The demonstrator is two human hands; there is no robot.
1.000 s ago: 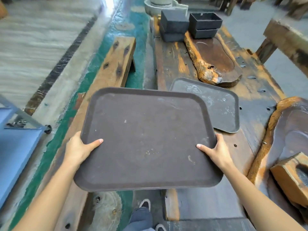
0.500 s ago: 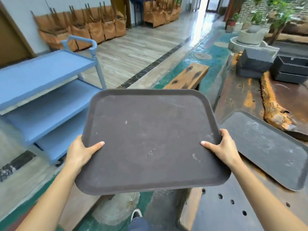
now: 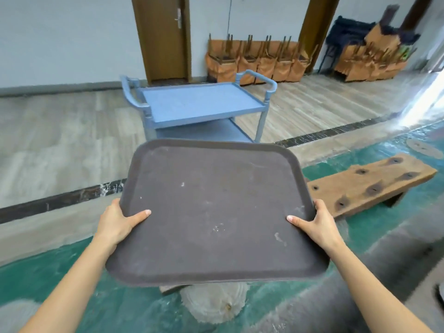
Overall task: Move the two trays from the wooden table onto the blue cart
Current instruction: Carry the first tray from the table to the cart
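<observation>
The left hand (image 3: 117, 224) is gripping the tray (image 3: 213, 212) at its 9 o'clock edge and the right hand (image 3: 317, 224) at 3 o'clock, holding it in the air. The cart (image 3: 204, 104) is standing at 12 o'clock, apart from it.

tray (image 3: 216, 207): matt dark brown plastic, finely textured, scuffed with pale marks
cart (image 3: 201, 102): blue plastic, matt, slightly speckled shelves
bench (image 3: 370, 183), right of the tray: rough bare wood, dark knots
floor (image 3: 60, 131): wood-look planks, slight sheen
</observation>
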